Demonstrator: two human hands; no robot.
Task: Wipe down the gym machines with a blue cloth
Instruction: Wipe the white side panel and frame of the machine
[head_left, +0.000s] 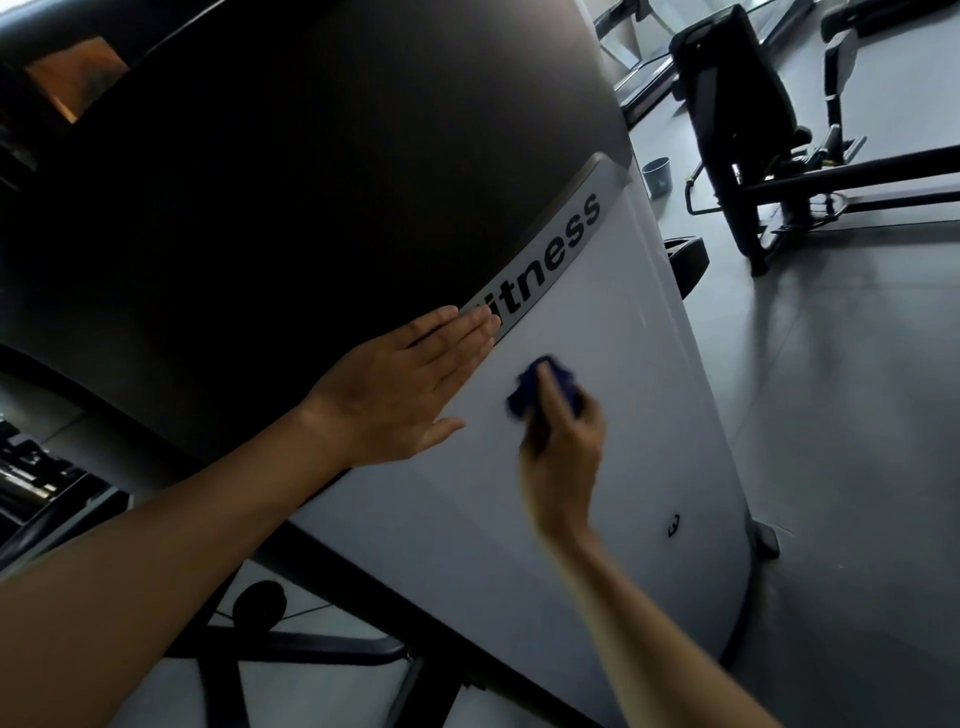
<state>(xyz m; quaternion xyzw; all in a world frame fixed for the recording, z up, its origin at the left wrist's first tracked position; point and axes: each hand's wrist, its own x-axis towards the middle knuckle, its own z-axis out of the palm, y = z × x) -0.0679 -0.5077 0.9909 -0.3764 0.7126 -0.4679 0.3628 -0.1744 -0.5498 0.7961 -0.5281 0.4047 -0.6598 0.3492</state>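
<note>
A gym machine's tall shroud fills the view: a white lower panel (613, 332) under a grey strip lettered "fitness" (550, 254), with a dark panel (291, 182) above. My right hand (561, 457) grips a bunched blue cloth (540, 387) and holds it against the white panel; the hand is blurred. My left hand (410, 384) lies flat with straight fingers on the shroud, its fingertips at the lower end of the lettered strip, a little left of the cloth.
Grey floor (831, 415) spreads to the right. A black seated machine (737, 119) and its long bars stand at the upper right, with a small blue-grey bucket (657, 175) beside it. Black frame tubes (291, 654) run below the shroud at lower left.
</note>
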